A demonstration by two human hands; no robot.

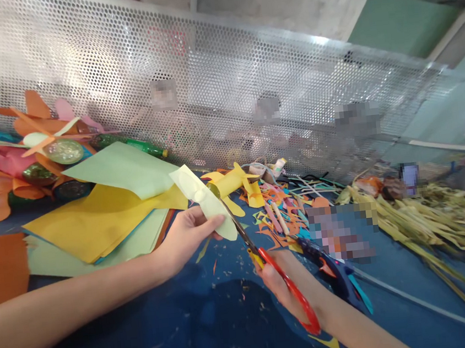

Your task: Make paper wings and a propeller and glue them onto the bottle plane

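Between thumb and fingers, my left hand (188,231) pinches a pale yellow-green piece of paper (201,196) with a rounded lower end. My right hand (285,279) grips red-handled scissors (290,290), whose blades lie along the right edge of that paper. Part of the blades is hidden behind the paper, so how far apart they are I cannot tell. Just beyond the paper lies a yellow paper shape (231,182) with curved petal-like strips. Left of my left hand are stacked sheets, a light green sheet (124,169) over a yellow sheet (100,221).
Colourful paper scraps (280,213) litter the blue table (182,323). A dark blue glue gun (329,269) with a cord lies right of my right hand. Bottles with paper petals (43,155) stand at the left, dried husks (440,218) at the right. A perforated metal screen (223,81) rises behind.
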